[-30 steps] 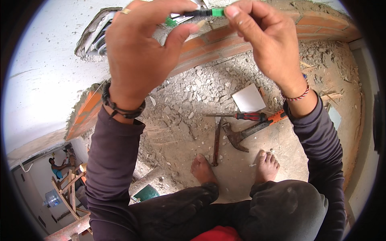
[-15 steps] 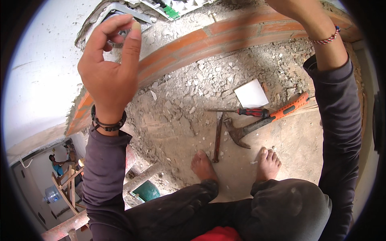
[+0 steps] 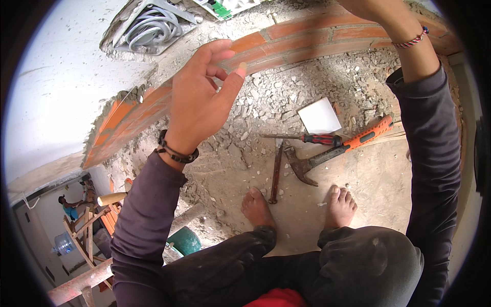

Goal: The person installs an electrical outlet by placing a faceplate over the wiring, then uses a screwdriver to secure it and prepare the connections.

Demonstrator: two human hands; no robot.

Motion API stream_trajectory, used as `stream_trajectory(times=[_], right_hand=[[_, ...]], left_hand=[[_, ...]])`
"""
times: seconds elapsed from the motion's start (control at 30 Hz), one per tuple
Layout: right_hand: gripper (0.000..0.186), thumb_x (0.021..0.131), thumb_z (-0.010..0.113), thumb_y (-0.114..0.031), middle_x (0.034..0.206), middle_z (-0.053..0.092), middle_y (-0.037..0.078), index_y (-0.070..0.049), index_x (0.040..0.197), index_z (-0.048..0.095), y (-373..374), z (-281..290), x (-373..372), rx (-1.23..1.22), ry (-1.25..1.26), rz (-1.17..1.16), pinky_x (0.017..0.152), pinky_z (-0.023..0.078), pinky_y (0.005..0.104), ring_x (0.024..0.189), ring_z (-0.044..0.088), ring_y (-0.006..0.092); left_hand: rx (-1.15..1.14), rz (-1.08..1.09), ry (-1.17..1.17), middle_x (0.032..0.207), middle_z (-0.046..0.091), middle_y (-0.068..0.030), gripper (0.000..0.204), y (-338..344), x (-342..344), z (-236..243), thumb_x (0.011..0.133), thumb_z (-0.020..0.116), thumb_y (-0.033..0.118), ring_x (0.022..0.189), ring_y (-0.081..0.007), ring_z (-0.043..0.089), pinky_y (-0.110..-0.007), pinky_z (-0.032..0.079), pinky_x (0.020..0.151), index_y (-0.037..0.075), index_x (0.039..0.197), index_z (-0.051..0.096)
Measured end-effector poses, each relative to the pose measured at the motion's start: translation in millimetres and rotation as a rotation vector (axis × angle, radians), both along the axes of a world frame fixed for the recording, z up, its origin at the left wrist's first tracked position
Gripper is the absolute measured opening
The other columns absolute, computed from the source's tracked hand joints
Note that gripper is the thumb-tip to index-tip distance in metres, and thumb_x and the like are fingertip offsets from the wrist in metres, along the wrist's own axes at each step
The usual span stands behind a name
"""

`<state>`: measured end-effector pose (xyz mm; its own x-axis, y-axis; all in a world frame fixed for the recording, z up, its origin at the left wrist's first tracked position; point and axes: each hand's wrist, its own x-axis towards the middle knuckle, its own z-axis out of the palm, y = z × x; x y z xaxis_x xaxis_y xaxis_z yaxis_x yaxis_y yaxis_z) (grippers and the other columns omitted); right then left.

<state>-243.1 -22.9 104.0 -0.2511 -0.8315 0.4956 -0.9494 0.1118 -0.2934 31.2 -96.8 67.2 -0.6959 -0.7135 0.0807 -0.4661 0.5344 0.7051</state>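
Observation:
My left hand (image 3: 200,97) is raised in front of the exposed brick course (image 3: 302,35), its slightly bent fingers apart and nothing in them. Past its fingertips, a coil of grey cable (image 3: 153,28) fills a box set in a rough wall opening. Beside that opening, a white plastic panel (image 3: 240,6) with a green part is cut off by the top edge. My right hand (image 3: 376,9) reaches up at the upper right; its fingers are out of the picture. On the ground lie a claw hammer (image 3: 327,159) with an orange grip, a red-and-black screwdriver (image 3: 321,139) and a rusty metal rod (image 3: 276,174).
A white square tile piece (image 3: 320,117) lies among broken rubble (image 3: 286,92) below the bricks. Near my left forearm are a green container (image 3: 186,241) and a pinkish pole (image 3: 84,283). Farther left, another person (image 3: 69,205) is near a wooden frame (image 3: 84,235) and a water jug (image 3: 64,243).
My left hand has moved right and down, away from the wall opening, uncovering the cable coil. The right hand stays at the top edge, and the tools lie as before.

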Motion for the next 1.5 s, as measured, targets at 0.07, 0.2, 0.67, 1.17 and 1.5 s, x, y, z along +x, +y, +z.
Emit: stream_trajectory(times=[0.07, 0.2, 0.67, 1.17, 1.5], right_hand=[[0.017, 0.092, 0.069, -0.013, 0.088, 0.075, 0.020, 0.000, 0.094, 0.078, -10.3, -2.5, -9.0, 0.063, -0.039, 0.003, 0.080, 0.057, 0.0437, 0.083, 0.072, 0.0349], [0.017, 0.092, 0.068, -0.012, 0.088, 0.074, 0.022, 0.001, 0.095, 0.078, 0.8, 3.0, -3.5, 0.051, -0.021, 0.035, 0.079, 0.057, 0.0426, 0.082, 0.072, 0.0353], [0.018, 0.093, 0.062, -0.006, 0.093, 0.074, 0.023, 0.004, 0.099, 0.076, -5.0, -1.2, -22.4, 0.065, -0.242, 0.136, 0.081, 0.057, 0.0414, 0.086, 0.073, 0.0357], [0.007, 0.089, 0.069, -0.014, 0.075, 0.068, 0.012, -0.007, 0.088, 0.071, 46.5, -94.9, 16.0, -0.298, -0.791, 0.139, 0.065, 0.052, 0.0421, 0.072, 0.067, 0.0350], [0.032, 0.082, 0.079, -0.026, 0.102, 0.070, 0.013, -0.006, 0.105, 0.069, 102.0, -162.7, 90.1, 0.589, -0.311, 0.367, 0.083, 0.056, 0.0455, 0.098, 0.069, 0.0334]], left_hand=[[-0.007, 0.034, 0.054, 0.113, 0.072, -0.0121, 0.049, -2.4, -6.3, -6.7, 0.092, 0.076, 0.019, 0.080, -0.0105, 0.065, -0.025, 0.050, 0.064, 0.001, 0.133, 0.059], [0.050, 0.048, 0.074, 0.120, 0.069, -0.0147, 0.056, -5.1, -11.3, -10.5, 0.093, 0.075, 0.020, 0.083, -0.0122, 0.065, -0.026, 0.052, 0.067, -0.002, 0.139, 0.052], [0.182, 0.075, 0.123, 0.123, 0.065, -0.0131, 0.057, -5.1, -21.0, -14.7, 0.096, 0.072, 0.015, 0.087, -0.0115, 0.062, -0.025, 0.052, 0.071, 0.001, 0.144, 0.046], [0.215, 0.120, 0.212, 0.120, 0.066, -0.0078, 0.054, -8.8, -24.7, -18.1, 0.097, 0.071, 0.013, 0.088, -0.0070, 0.060, -0.022, 0.050, 0.073, 0.004, 0.145, 0.049], [0.165, 0.119, 0.231, 0.124, 0.062, -0.0092, 0.062, -5.1, -28.3, -14.5, 0.097, 0.071, 0.016, 0.088, -0.0088, 0.061, -0.024, 0.052, 0.068, 0.003, 0.150, 0.042]])
